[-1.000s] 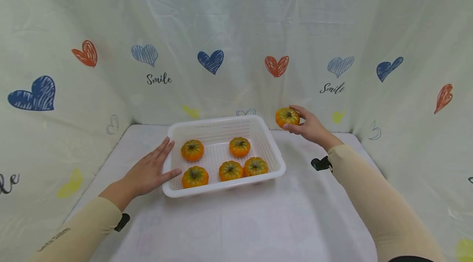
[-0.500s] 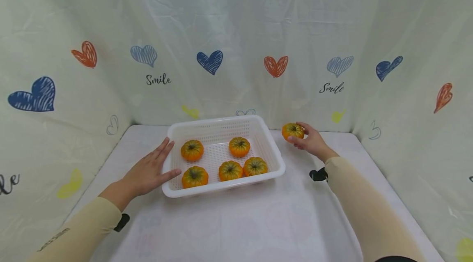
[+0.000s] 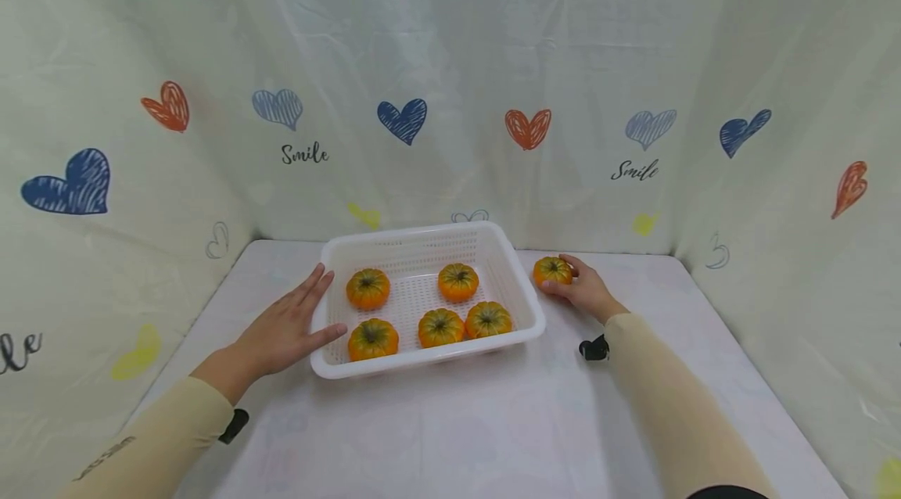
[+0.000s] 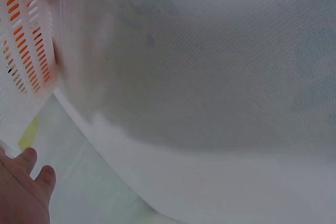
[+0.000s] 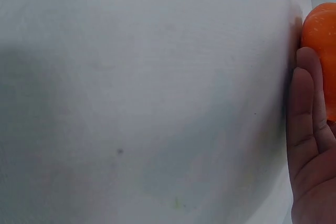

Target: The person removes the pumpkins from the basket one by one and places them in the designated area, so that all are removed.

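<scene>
In the head view, my right hand [image 3: 586, 292] grips a small orange-and-green pumpkin [image 3: 552, 271] low over the table, just right of the white basket [image 3: 436, 354]. The right wrist view has the pumpkin [image 5: 321, 51] at the right edge, with fingers against its side close to the table surface. My left hand [image 3: 281, 327] lies with straight, spread fingers on the basket's left rim. Several similar pumpkins sit inside the basket, among them one at the back left [image 3: 368, 288] and one at the back right [image 3: 458, 282].
A white cloth covers the table [image 3: 436, 436]. Behind it and at both sides hangs a pale curtain [image 3: 464, 37] printed with hearts and the word "Smile". The slotted basket wall [image 4: 23, 40] shows at the upper left of the left wrist view.
My right hand has come down from beside the basket's back right corner to table level, with the pumpkin in it. The left hand and the basket have stayed in place.
</scene>
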The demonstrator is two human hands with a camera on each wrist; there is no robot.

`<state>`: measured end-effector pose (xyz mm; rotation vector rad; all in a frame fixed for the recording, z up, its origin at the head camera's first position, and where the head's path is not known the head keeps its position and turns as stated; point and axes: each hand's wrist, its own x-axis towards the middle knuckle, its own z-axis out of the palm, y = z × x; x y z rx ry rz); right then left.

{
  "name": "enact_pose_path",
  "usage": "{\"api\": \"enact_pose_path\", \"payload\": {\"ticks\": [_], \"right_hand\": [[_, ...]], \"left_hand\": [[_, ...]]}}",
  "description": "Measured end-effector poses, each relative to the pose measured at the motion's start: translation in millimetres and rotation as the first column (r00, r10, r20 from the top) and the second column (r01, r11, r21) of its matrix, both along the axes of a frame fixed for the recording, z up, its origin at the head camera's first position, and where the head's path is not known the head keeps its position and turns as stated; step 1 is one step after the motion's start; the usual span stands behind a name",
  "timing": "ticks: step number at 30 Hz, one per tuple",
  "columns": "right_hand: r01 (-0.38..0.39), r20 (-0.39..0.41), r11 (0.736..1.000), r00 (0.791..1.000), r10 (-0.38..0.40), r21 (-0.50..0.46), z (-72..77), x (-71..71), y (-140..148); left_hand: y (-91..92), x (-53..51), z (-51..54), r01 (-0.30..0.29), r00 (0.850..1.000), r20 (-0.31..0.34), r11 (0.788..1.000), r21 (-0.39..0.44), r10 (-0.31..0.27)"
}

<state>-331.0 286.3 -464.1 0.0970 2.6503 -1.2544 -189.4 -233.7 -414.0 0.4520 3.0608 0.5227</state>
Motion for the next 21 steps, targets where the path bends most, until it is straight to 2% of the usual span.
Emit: {"api": "enact_pose_path", "payload": {"ticks": [10,21], "right_hand": [[0.01,-0.004,1.0,1.0,-0.01,-0.001,-6.1,3.1,-2.9],[0.02,-0.01,1.0,1.0,-0.02,-0.009,-8.0,4.7,-2.1]], "left_hand": [[1.3,3.2,7.8,-0.007,0.999,0.033,1.0,-0.013,0.008],[2.0,2.4,6.6,-0.001,1.0,0.025,1.0,-0.012,0.001]]}}
